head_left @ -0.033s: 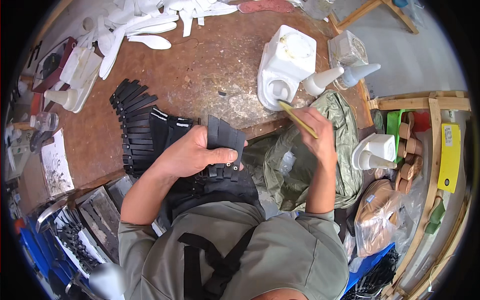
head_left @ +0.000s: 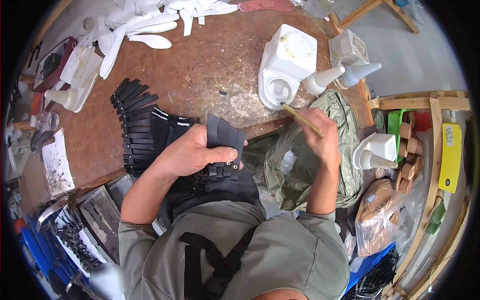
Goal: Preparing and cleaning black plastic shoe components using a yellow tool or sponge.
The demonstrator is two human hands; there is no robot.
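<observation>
In my left hand (head_left: 197, 155) is a small fan of black straps (head_left: 223, 136), its thumb pressed across them near two metal eyelets. My right hand (head_left: 320, 131) grips a thin yellow-handled brush (head_left: 306, 121). The brush's far end meets the near rim of the round cup on a white glue pot (head_left: 289, 60); its very tip is hard to make out. Left of my left hand, a row of black straps with small studs (head_left: 137, 117) lies fanned out on the brown worktable (head_left: 200, 75).
White insole-shaped pieces (head_left: 150, 25) lie piled at the far left. Two cone-shaped nozzles (head_left: 322, 81) stick out right of the pot. A green plastic sheet (head_left: 345, 145) hangs over the table's near right edge. Bagged tan soles (head_left: 377, 215) and a wooden rack (head_left: 435, 130) stand at right.
The brush has turned slightly in my right hand, which has shifted a little to the right. My left hand and its straps stay put.
</observation>
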